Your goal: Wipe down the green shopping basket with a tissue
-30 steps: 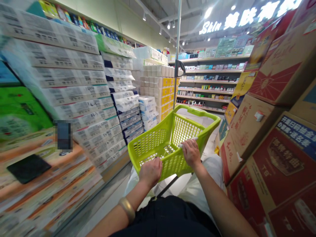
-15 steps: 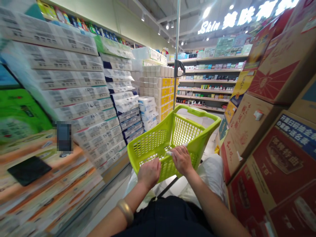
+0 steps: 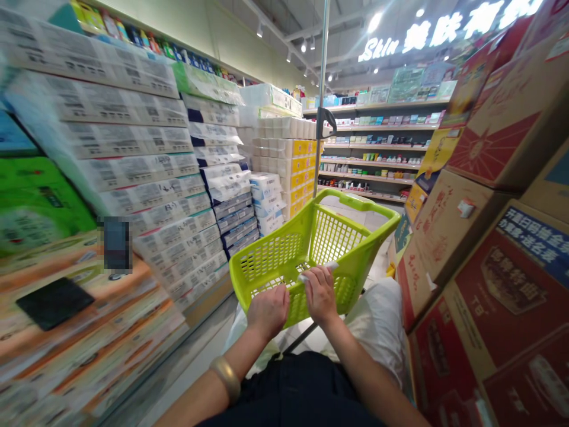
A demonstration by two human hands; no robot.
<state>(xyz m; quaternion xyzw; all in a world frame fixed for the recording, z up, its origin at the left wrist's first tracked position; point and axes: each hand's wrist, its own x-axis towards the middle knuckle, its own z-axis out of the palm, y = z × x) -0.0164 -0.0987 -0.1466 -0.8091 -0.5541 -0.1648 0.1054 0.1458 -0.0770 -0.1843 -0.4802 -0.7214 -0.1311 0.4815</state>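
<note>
A lime-green plastic shopping basket (image 3: 342, 234) with perforated walls stands tilted in front of me, on what looks like a cart frame. My left hand (image 3: 268, 309) is closed in a fist around its near rim. On the same rim, to the right, my right hand (image 3: 320, 294) presses a white wipe (image 3: 329, 266), with its fingers curled over it. Parts of the wipe stick out on both sides of the fingers. Both palms are hidden from view. Through the basket's holes the pale floor shows.
Tall stacks of wrapped paper packs (image 3: 133, 142) line the left side. A phone-like blurred object (image 3: 116, 243) and a dark flat panel (image 3: 54, 302) are on the orange packs. Cartons (image 3: 511, 279) rise close on the right, beside a white bag (image 3: 377, 320). Stocked shelves (image 3: 377, 127) stand behind.
My right hand has slid a little to the left along the basket's rim with the wipe. The left hand keeps its place, and the basket has barely moved.
</note>
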